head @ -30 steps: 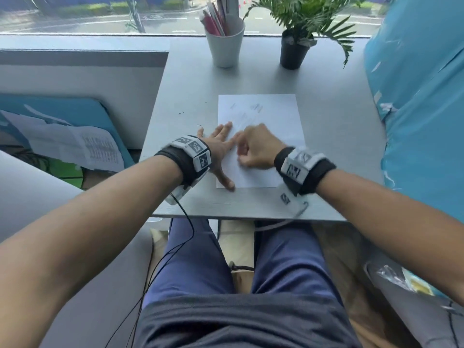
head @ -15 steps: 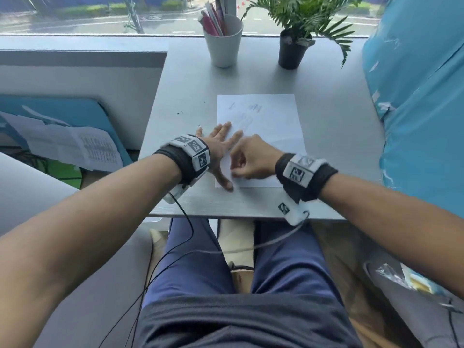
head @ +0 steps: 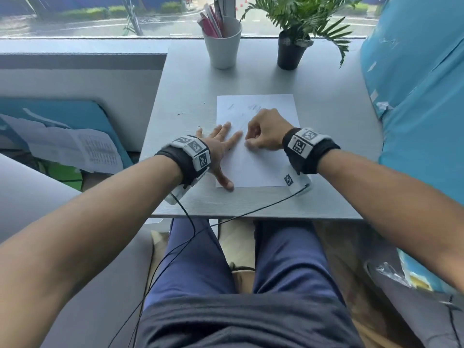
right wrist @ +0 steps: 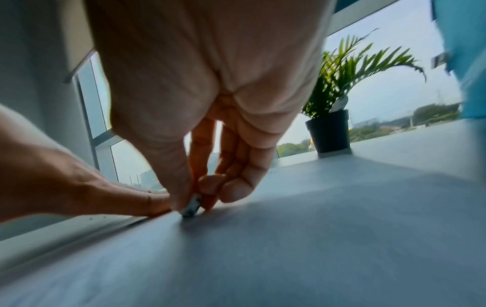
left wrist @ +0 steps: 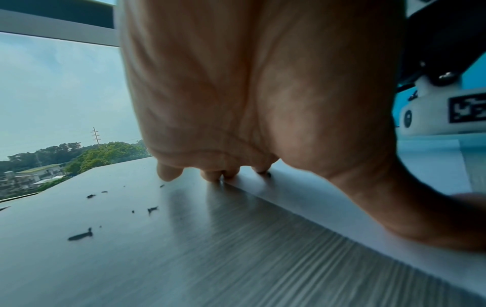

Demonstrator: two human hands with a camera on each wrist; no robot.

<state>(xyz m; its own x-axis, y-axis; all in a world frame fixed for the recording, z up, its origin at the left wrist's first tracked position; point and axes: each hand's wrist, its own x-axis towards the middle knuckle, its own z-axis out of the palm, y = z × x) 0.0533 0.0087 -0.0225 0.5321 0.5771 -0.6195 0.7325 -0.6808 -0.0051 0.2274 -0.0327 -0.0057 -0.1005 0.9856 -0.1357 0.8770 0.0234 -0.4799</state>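
Observation:
A white sheet of paper (head: 266,167) with faint pencil marks lies on the grey table (head: 190,96). My left hand (head: 226,151) lies flat and spread on the sheet's left edge, thumb toward the near corner; its fingertips (left wrist: 210,176) press at the paper's edge (left wrist: 315,207). My right hand (head: 248,144) is curled over the middle of the sheet. In the right wrist view its thumb and fingers pinch a small grey eraser-like block (right wrist: 191,206), whose tip touches the paper (right wrist: 289,249) right beside my left hand (right wrist: 79,187).
A white cup of pens (head: 222,43) and a potted plant (head: 290,49) stand at the table's far edge by the window. Dark crumbs (left wrist: 80,235) lie left of the sheet. A blue padded object (head: 414,96) borders the table's right side. Cables hang over the near edge.
My right hand slid toward me on the sheet, then away to the sheet's middle, still pinching the small block. My left hand stayed flat on the paper's left edge.

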